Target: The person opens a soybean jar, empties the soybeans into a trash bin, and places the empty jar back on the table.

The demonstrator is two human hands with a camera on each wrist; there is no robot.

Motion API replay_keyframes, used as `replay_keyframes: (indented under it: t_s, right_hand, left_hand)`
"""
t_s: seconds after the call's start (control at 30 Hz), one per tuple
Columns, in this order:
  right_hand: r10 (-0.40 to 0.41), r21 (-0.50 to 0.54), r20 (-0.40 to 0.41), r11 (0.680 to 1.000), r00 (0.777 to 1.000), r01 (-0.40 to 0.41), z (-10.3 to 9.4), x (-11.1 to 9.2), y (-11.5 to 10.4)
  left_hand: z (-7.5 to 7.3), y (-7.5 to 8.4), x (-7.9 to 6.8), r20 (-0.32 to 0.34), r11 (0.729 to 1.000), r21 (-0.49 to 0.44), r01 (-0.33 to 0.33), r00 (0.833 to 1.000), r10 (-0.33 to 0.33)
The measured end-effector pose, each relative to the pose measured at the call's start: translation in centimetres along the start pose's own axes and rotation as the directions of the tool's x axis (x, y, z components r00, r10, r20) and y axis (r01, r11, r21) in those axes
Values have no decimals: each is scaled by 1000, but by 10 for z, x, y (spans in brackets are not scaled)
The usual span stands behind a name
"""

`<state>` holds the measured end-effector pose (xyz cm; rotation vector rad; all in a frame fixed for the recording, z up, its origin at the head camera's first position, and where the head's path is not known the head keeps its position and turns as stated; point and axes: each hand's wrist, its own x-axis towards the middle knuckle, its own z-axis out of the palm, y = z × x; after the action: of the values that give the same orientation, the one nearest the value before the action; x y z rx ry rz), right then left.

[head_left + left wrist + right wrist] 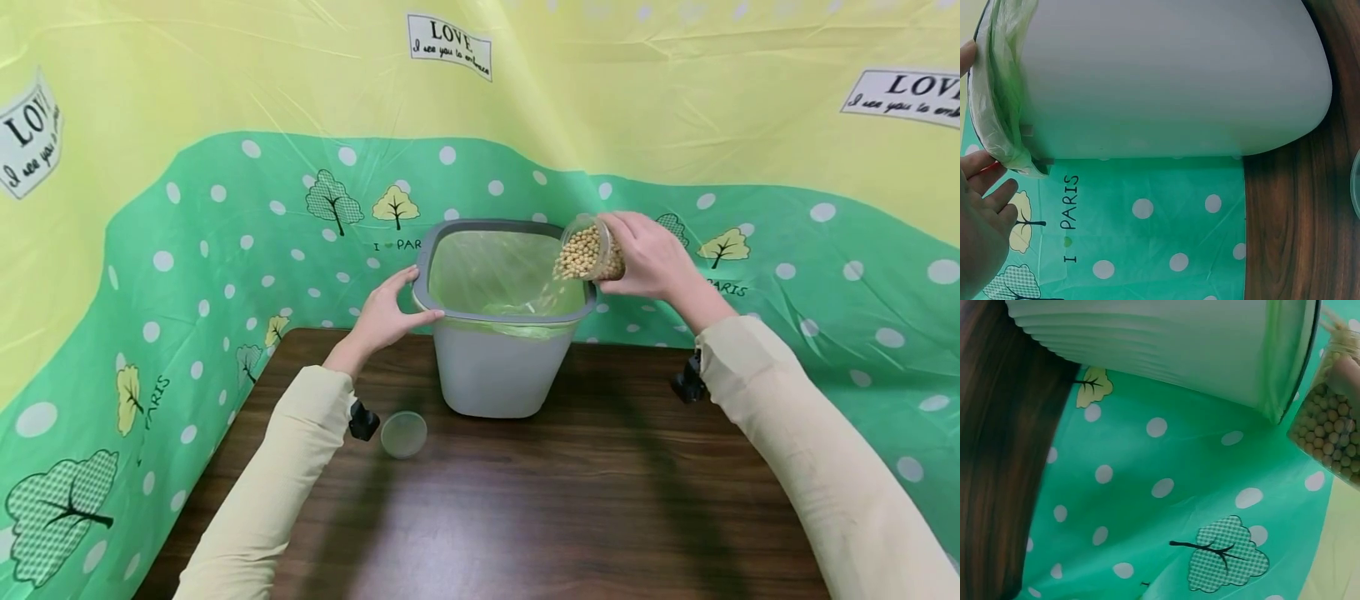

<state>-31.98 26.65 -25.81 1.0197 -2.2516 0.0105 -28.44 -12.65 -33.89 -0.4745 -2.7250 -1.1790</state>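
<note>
Fingers spread, left hand [381, 318] touches the bin [497, 371] at its left; right hand [651, 257] grips a tilted jar [603, 252] at the bin's right

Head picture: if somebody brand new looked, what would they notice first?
Probably the pale round beans tumbling from the clear jar, which the right hand tips over the bin's right side. Next, the big bin with its green liner, standing on the brown table, the left hand touching its rim. Behind, the yellow-and-green cloth with trees and LOVE signs.
</note>
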Motion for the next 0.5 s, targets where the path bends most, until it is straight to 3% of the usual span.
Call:
replay_keyframes:
  t_s: [0.5]
  right_hand:
    - [-79,-47,137,995,987,86,-7,28,-2]
  left_hand:
    - [-1,1,0,8,1000,-28,11,1000,-11]
